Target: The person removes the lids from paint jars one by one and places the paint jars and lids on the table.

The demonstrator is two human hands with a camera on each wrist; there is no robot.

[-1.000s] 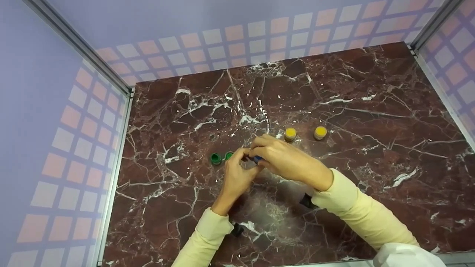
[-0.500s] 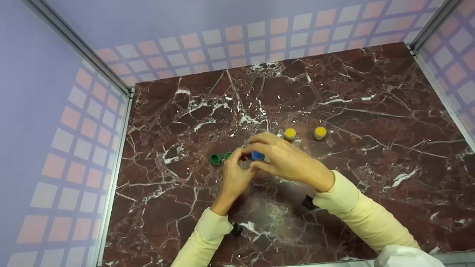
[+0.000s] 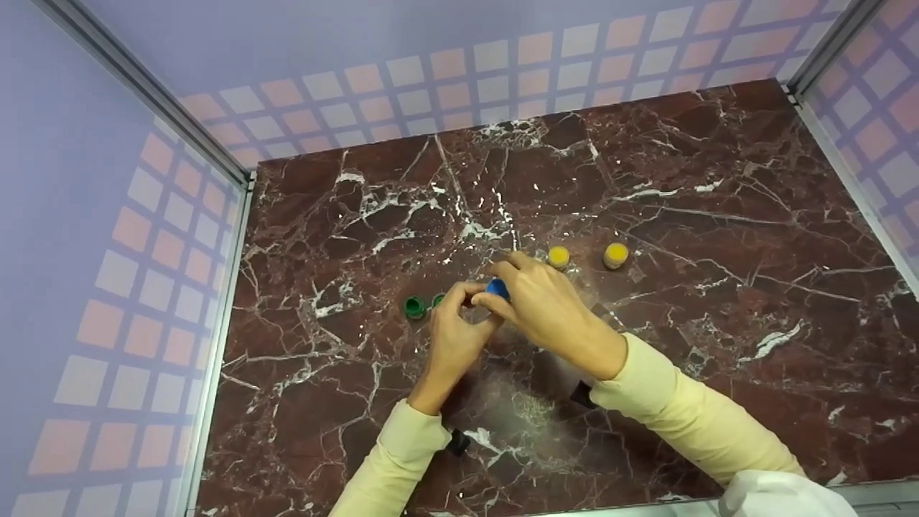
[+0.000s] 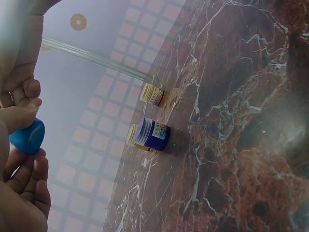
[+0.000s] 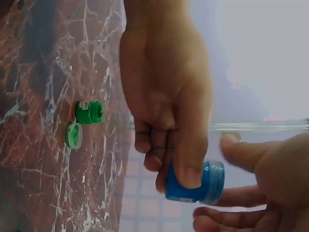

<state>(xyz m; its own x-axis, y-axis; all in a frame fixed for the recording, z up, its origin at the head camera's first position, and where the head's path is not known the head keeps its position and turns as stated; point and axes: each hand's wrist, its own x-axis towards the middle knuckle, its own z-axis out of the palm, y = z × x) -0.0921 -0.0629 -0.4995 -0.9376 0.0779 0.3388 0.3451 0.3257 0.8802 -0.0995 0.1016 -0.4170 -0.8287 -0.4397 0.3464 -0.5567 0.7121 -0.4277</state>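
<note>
Now the left hand is gripping the blue jar mid-frame, the right hand is hanging loose-fingered by its clear lid; it's likely feeling light, stiff, slightly slick, so holding low is probably serving best.

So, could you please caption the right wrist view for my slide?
Left hand grips a blue jar; an open green jar stands beyond.
</note>
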